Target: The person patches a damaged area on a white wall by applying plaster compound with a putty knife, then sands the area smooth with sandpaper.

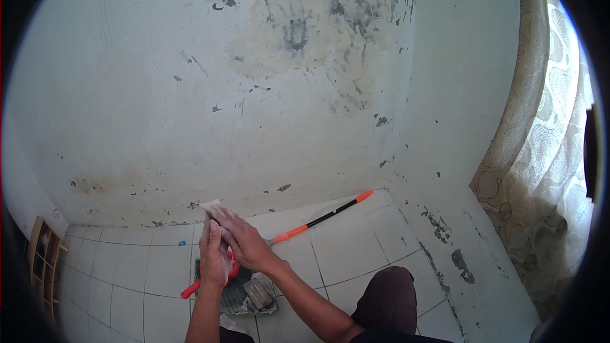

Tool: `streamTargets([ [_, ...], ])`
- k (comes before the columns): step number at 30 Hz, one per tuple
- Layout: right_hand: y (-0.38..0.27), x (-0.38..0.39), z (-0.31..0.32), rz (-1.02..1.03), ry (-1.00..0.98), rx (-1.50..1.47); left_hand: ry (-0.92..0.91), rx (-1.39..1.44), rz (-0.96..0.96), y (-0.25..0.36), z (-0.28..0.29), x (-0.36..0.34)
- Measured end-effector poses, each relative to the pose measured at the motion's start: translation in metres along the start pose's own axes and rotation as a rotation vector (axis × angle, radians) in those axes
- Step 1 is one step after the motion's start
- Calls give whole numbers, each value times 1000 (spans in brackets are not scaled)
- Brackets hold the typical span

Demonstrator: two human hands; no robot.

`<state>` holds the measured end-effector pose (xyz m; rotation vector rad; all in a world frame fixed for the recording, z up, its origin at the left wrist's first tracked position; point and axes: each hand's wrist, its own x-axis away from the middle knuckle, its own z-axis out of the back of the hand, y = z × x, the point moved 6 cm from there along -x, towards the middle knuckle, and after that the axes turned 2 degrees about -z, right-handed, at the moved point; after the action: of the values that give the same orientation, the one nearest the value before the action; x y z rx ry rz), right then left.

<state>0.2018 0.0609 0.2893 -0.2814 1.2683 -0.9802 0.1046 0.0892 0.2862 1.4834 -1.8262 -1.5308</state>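
Observation:
My left hand (214, 255) and my right hand (248, 241) are pressed together, palm to palm, in front of the foot of the wall. A small white piece, like a folded sheet or cloth (209, 204), sticks out past the fingertips between them; its exact kind I cannot make out. White dust coats the fingers. Directly below my hands, a dark tray (234, 302) lies on the floor, partly covered by my left hand and forearm. In it rests a greyish-brown block (257, 293). A tool with a red handle (190, 289) lies across the tray's left side.
An orange and black pole (330, 217) lies on the white floor tiles (343, 248) near the wall. The wall (190, 121) has peeled, stained patches. A patterned curtain (540, 121) hangs right, a wooden rack (41, 267) stands far left, and my knee (387, 298) is bent at lower right.

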Motion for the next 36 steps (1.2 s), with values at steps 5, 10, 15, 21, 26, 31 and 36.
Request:
streamTargets([
  [5,-3,4,-14,124,-30,148,59,66,16,1,7,2],
  [10,-24,3,-2,105,88,208,45,-207,-57,16,-2,3],
  [15,-11,10,22,21,188,149,-60,-215,50,10,-30,1],
  [21,17,16,40,-75,297,-78,-119,-365,-21,-21,-47,3],
  [26,36,21,36,-280,490,-359,-129,-489,163,-35,-48,1],
  [31,92,36,46,-567,738,-521,-191,-742,279,-68,-61,-20],
  [36,144,37,90,-668,857,-638,-433,-985,173,-85,-124,-68],
])
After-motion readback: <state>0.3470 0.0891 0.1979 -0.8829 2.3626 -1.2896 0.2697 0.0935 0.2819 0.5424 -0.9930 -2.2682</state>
